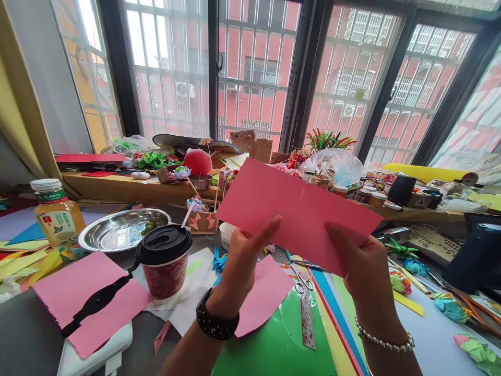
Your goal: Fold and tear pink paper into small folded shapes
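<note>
Both my hands hold up a sheet of red paper (289, 203) in front of me, tilted down to the right, with a short crease near its upper edge. My left hand (245, 261) grips its lower left edge, thumb on the near face and fingers behind. At the lower right, my right hand (364, 266) pinches the sheet the same way. Below them lie a pink paper sheet (266, 297), a green sheet (282, 334), a pair of scissors (303, 282) and a metal ruler (308, 321).
To the left stand a lidded paper cup (164, 277), a steel plate (105, 235) and a drink bottle (58, 214). Another pink sheet (102, 292) lies there under a black strap (97, 300). Folded paper pieces (450, 308) lie at right. A cluttered shelf (117, 188) runs below the barred windows.
</note>
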{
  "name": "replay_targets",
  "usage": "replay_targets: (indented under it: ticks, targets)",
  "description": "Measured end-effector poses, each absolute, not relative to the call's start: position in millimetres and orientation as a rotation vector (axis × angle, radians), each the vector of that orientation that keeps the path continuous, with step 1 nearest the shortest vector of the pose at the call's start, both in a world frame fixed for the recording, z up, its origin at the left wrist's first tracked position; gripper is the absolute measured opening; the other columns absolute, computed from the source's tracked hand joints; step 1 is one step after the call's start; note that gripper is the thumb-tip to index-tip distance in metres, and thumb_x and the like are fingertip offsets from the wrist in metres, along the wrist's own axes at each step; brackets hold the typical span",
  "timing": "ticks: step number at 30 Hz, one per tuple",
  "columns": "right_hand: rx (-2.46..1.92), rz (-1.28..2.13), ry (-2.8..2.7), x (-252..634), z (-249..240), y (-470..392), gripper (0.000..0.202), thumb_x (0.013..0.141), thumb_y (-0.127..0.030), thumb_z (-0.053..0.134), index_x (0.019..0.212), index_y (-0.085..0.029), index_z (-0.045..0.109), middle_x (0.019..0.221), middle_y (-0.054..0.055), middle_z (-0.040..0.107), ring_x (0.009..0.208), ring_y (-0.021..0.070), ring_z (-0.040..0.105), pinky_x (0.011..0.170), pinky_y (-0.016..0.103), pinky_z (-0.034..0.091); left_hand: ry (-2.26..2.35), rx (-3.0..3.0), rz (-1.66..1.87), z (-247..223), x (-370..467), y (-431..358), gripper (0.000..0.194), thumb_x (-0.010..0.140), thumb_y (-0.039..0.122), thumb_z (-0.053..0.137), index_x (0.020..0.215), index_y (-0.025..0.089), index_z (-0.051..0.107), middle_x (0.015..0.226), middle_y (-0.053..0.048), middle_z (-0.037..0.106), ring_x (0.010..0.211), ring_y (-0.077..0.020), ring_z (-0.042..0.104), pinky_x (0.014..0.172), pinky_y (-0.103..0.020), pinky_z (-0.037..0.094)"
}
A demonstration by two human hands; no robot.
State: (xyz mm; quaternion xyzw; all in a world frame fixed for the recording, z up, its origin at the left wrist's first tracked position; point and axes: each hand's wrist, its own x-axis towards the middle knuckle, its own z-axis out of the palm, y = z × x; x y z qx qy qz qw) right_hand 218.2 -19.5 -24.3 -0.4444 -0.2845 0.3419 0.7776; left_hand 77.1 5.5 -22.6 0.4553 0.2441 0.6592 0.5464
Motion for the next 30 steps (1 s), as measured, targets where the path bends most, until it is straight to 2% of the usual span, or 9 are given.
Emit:
replay_targets:
  ticks: [4,7,10,14,17,20,25,30]
  targets:
    - [-0.936,0.777,-0.698,209.9,-27.5,-20.2,0.023,0.048,-0.028,0.078,0.065,-0.016,0.069,0.059,0.003,0.069,0.050,0.0214,0.063,0.042,0.029,0.052,0.531,1.000,1.601,-25.4,86.4,3.0,0.021,0.061,0.018,0.068,0.080,0.021,0.060,0.091,-0.001,0.063,0.088,-0.0192,0.057,0.076,-0.030,0.048]
    - [-0.905,0.836,-0.734,207.1,-28.5,-19.6,0.022,0.047,-0.027,0.078,0.063,-0.015,0.069,0.059,0.003,0.069,0.052,0.0206,0.064,0.044,0.027,0.052,0.541,0.993,1.644,-26.3,86.0,2.9,0.010,0.064,0.017,0.065,0.071,0.021,0.059,0.081,0.000,0.062,0.091,-0.0197,0.056,0.078,-0.031,0.047]
    - [-0.900,0.884,-0.719,205.4,-27.4,-20.5,0.020,0.047,-0.026,0.078,0.062,-0.016,0.069,0.060,0.002,0.070,0.052,0.0200,0.064,0.046,0.027,0.052,0.540,0.968,1.665,-27.8,85.2,3.1,0.010,0.064,0.019,0.066,0.072,0.021,0.060,0.076,0.001,0.062,0.092,-0.0201,0.056,0.078,-0.030,0.048]
    - [-0.979,0.923,-0.683,203.2,-25.2,-23.4,0.017,0.050,-0.026,0.077,0.062,-0.018,0.068,0.058,0.000,0.070,0.050,0.0177,0.064,0.044,0.023,0.051,0.545,0.930,1.695,-31.1,85.5,4.2,0.019,0.064,0.021,0.068,0.081,0.022,0.062,0.087,0.000,0.064,0.093,-0.0199,0.056,0.078,-0.030,0.048]
    - [-1.026,0.931,-0.674,202.1,-25.4,-23.9,0.019,0.050,-0.029,0.077,0.062,-0.018,0.068,0.058,0.001,0.070,0.050,0.0200,0.064,0.043,0.025,0.051,0.504,0.992,1.776,-32.1,85.3,4.0,0.030,0.065,0.019,0.067,0.093,0.025,0.059,0.094,0.000,0.063,0.093,-0.0189,0.056,0.081,-0.031,0.047]
    - [-1.010,0.906,-0.662,201.1,-26.7,-22.8,0.022,0.049,-0.029,0.077,0.064,-0.017,0.069,0.056,0.002,0.070,0.048,0.0213,0.064,0.041,0.026,0.051,0.480,1.043,1.811,-31.7,85.5,2.3,0.029,0.068,0.018,0.065,0.094,0.026,0.058,0.093,0.001,0.063,0.091,-0.0178,0.057,0.087,-0.033,0.044]
    - [-0.945,0.945,-0.655,199.7,-28.9,-20.9,0.019,0.050,-0.027,0.077,0.063,-0.017,0.068,0.053,0.001,0.068,0.045,0.0184,0.062,0.037,0.023,0.049,0.517,1.064,1.859,-33.1,87.2,1.1,0.043,0.066,0.019,0.065,0.106,0.025,0.055,0.107,-0.002,0.061,0.100,-0.0220,0.054,0.088,-0.035,0.043]
    - [-0.920,0.912,-0.745,201.3,-30.1,-18.6,0.023,0.047,-0.029,0.077,0.064,-0.017,0.068,0.060,0.003,0.070,0.052,0.0221,0.064,0.045,0.029,0.053,0.608,1.087,1.815,-36.1,86.4,3.8,0.041,0.065,0.026,0.067,0.105,0.024,0.058,0.098,-0.005,0.065,0.099,-0.0277,0.055,0.080,-0.039,0.047]
